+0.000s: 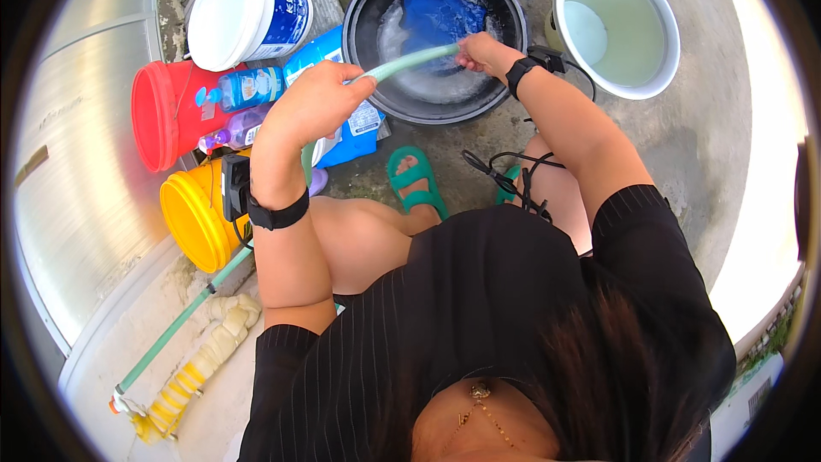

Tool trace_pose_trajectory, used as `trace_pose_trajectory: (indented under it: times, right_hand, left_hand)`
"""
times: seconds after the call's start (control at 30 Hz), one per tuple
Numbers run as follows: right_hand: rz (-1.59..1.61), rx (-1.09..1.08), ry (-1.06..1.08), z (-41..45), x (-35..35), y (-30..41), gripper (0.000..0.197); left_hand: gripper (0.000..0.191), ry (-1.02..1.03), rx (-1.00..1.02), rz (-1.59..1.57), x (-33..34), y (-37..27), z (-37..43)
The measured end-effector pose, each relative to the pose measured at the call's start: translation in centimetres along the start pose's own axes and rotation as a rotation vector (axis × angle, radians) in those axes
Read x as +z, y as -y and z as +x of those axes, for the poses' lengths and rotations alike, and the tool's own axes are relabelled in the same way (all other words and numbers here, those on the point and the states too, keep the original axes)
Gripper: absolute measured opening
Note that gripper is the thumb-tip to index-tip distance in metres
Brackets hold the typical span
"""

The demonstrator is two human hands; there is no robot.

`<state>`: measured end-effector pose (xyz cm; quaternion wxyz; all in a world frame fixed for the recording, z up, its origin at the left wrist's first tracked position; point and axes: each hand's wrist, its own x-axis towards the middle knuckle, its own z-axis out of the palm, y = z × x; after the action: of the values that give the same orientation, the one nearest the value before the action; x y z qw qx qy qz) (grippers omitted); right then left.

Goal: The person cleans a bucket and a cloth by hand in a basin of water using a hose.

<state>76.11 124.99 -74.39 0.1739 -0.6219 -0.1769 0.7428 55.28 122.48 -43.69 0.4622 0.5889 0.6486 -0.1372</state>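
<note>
A pale green hose (414, 61) spans between my hands. My left hand (321, 99) grips it with thumb and fingers, left of a black round basin (359, 77). My right hand (478, 52) holds the hose near its end, above the basin's right part. Inside the basin a blue thing, perhaps cloth (442, 16), lies in foamy water. Whether water flows from the hose cannot be told. Each wrist bears a black strap with a small device.
At the left stand a white lidded bucket (224, 16), a red bucket (163, 115), a yellow bucket (199, 215), a blue pump bottle (250, 88), a purple bottle (242, 128) and a blue bag (349, 147). A white bucket of water (667, 32) stands at right. Black cable (507, 176) dangles by my right knee.
</note>
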Motion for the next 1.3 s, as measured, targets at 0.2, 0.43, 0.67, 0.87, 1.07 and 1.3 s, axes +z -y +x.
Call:
trace_pose_trajectory:
  times: [0.2,0.43,0.67,0.87,1.07,1.3]
  right_hand:
    - [-0.066,-0.068,-0.088,-0.7,0.6,1.4,0.025]
    - [-0.345,-0.143,0.214,-3.7,2.5,2.8,0.028]
    - [0.195,-0.136,0.720,-9.8,5.9,3.1,0.027]
    - [0.332,0.000,0.494,-7.8,3.9,2.6,0.031]
    - [0.187,0.036,0.394,-7.9,2.7,3.0,0.033]
    - [-0.107,0.074,0.451,-8.2,8.6,3.4,0.031]
  left_hand:
    - [0.036,-0.142,-0.047,0.052,0.0,0.0,1.6]
    - [0.036,-0.110,0.011,0.061,1.5,1.0,4.8]
    - [0.054,-0.062,-0.013,0.125,6.0,2.1,9.3]
    - [0.065,-0.179,0.166,0.391,6.3,0.5,8.2]
    - [0.052,-0.467,0.109,0.134,-0.8,2.4,6.3]
    - [0.039,-0.895,-0.046,0.087,-10.2,14.2,-4.2]
